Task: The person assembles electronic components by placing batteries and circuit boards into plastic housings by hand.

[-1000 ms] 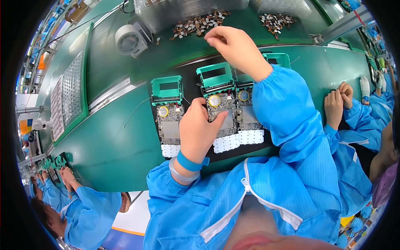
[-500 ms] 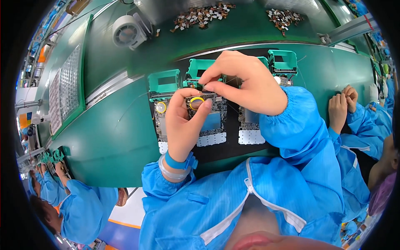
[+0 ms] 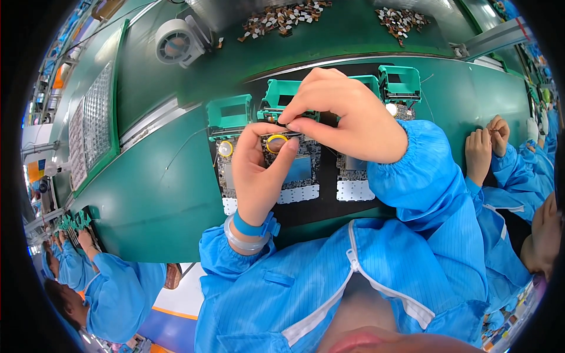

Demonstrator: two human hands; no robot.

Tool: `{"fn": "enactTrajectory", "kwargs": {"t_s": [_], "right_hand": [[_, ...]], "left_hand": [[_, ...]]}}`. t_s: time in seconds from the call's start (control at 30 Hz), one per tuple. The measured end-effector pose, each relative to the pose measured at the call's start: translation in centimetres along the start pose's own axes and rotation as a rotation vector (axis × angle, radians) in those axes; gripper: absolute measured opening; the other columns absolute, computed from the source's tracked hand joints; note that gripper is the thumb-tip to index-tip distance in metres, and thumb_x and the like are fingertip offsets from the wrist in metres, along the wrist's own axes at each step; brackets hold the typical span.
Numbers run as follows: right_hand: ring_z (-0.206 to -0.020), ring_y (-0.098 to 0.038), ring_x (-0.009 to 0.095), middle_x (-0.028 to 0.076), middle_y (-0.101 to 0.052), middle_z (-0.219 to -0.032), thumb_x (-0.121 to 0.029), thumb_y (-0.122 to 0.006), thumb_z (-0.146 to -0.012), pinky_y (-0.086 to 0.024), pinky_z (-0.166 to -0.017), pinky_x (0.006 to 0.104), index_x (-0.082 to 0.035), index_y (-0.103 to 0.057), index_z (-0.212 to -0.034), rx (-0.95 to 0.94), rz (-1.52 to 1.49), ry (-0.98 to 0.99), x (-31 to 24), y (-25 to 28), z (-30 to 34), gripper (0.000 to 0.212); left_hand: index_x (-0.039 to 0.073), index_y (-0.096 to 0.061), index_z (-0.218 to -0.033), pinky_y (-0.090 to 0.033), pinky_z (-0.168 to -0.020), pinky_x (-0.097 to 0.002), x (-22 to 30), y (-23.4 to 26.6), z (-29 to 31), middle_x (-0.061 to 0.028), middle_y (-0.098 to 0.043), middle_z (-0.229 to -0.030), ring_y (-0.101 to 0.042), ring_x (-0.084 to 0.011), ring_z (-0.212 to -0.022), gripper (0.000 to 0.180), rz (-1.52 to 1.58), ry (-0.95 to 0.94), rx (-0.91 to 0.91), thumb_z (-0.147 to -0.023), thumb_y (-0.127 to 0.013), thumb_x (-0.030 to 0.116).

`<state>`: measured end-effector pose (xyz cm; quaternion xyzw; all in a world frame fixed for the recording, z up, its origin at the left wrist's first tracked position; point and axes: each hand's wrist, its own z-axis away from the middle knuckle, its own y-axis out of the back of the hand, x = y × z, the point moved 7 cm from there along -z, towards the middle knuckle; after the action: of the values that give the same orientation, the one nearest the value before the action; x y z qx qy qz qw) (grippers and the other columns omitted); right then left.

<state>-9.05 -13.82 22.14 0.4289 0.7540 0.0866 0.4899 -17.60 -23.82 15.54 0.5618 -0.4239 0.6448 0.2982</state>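
My left hand is curled over a dark circuit board, its index finger along the top edge and its thumb beside a yellow-ringed round part. At that same edge, my right hand pinches thumb and forefinger together, close to the left fingertip. Whatever lies in the pinch is too small and covered to make out. Just beyond the fingers is a green plastic frame at the board's far end. A pale perforated strip runs along the near end.
Similar boards with green frames stand either side on a black mat. Farther off are a small white fan and two heaps of small parts. Co-workers' hands rest at the right; others sit at lower left.
Both hands keep nearly the same place on the board. My right fingertips have shifted slightly along its top edge. The green frame at left sits slightly farther left in the view.
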Motion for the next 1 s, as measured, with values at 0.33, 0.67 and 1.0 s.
{"fn": "enactTrajectory", "kwargs": {"t_s": [0.33,0.67,1.0], "right_hand": [[-0.078,-0.055,0.022,0.006,-0.061,-0.077,-0.006,-0.068,-0.073,-0.046,-0.067,0.0327,-0.006,-0.067,-0.086,0.002,-0.048,-0.055,0.3,0.0,0.0,0.012],[-0.085,-0.053,0.02,0.006,-0.055,-0.085,0.005,-0.057,-0.072,-0.043,-0.078,0.0316,-0.005,-0.06,-0.099,-0.102,-0.235,-0.188,0.6,-0.9,0.7,0.029],[-0.087,-0.05,0.02,0.005,-0.049,-0.086,0.01,-0.053,-0.069,-0.041,-0.082,0.0317,-0.006,-0.055,-0.097,-0.091,-0.233,-0.288,0.9,-2.0,0.9,0.032]], "left_hand": [[0.002,-0.049,-0.101,-0.043,-0.073,-0.0189,0.1,0.0,0.0,-0.0033,-0.056,-0.094,-0.053,-0.0057,-0.085,0.023,-0.011,-0.014,-0.011,-0.082,-0.06,-0.004],[0.002,-0.049,-0.099,-0.043,-0.068,-0.0179,-0.4,0.4,0.0,-0.0026,-0.057,-0.088,-0.053,-0.0049,-0.079,0.018,0.078,0.05,0.037,-0.084,-0.059,-0.002],[0.002,-0.05,-0.096,-0.043,-0.061,-0.017,0.3,0.2,0.3,-0.0039,-0.057,-0.087,-0.053,-0.0044,-0.074,0.017,-0.091,-0.107,0.113,-0.084,-0.061,-0.001]]}}
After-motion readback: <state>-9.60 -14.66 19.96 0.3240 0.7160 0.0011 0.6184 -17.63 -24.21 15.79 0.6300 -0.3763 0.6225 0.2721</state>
